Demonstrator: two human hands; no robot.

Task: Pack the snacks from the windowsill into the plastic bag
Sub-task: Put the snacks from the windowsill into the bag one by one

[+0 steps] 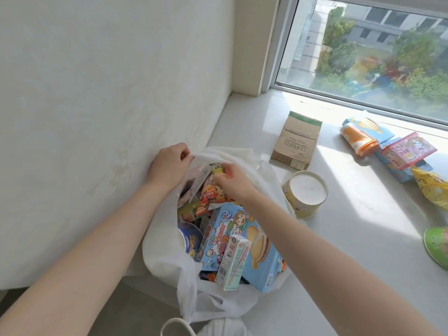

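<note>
A white plastic bag [167, 260] stands open at the left end of the windowsill [351, 226], full of snacks. On top lie a blue biscuit box [260, 260], a small white-green drink carton [234, 260] and a colourful snack packet [211, 192]. My left hand [169, 164] pinches the bag's far rim against the wall. My right hand [234, 180] reaches into the bag's mouth, fingers closed on a small yellow packet [219, 168]. On the sill remain a brown paper box [297, 140], a white-lidded cup [306, 192], an orange tube [358, 139], a pink box [408, 150] and a yellow packet [431, 190].
A white wall [109, 93] runs along the left, close behind the bag. The window [375, 49] borders the sill at the back. A green bowl [436, 246] sits at the right edge. A blue box [397, 166] lies under the pink one.
</note>
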